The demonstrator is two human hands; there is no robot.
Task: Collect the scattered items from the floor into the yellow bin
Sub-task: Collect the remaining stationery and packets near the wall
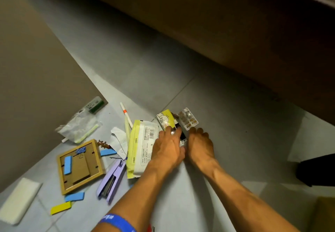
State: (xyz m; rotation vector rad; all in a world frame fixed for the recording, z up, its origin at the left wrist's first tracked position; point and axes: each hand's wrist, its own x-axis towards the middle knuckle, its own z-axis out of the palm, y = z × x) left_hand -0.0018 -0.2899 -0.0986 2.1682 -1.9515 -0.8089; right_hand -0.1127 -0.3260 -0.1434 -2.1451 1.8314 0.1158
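- Head view, nearest first: both forearms reach out from the bottom edge, the left one wearing a blue wristband [117,221], because the person is bending over the floor [226,122] to gather the litter.
- Left hand [167,150] lies on the right edge of the big yellow-and-white wipes pack [141,146], the landmark for what follows. Its fingers are stretched forward and pressed flat over a black-and-white item [182,135] just right of the pack, apparently to pin things while they are bunched; whether any finger curls under, I cannot tell.
- Right hand [200,146] sits just right of that item, fingers loosely bent with tips down by a blister strip of pills [188,119]; I judge it is raking the small pieces toward the left hand, and it grips nothing that shows.
- Beyond the pack's far right corner a small yellow cartoon-printed packet [165,120] touches the blister strip.
- Left of the pack lie a white pen with an orange band [126,114], crumpled receipts [119,141], a lilac stapler [112,181], a wooden picture frame [79,166] face down, blue and yellow blocks [74,196] and, farther left, a clear plastic bag [78,128] and a white sponge [18,202].
- No yellow bin can be made out for certain; a dim yellowish shape at the lower right corner, well right of the pack, may be it. Most of the task is still to do.
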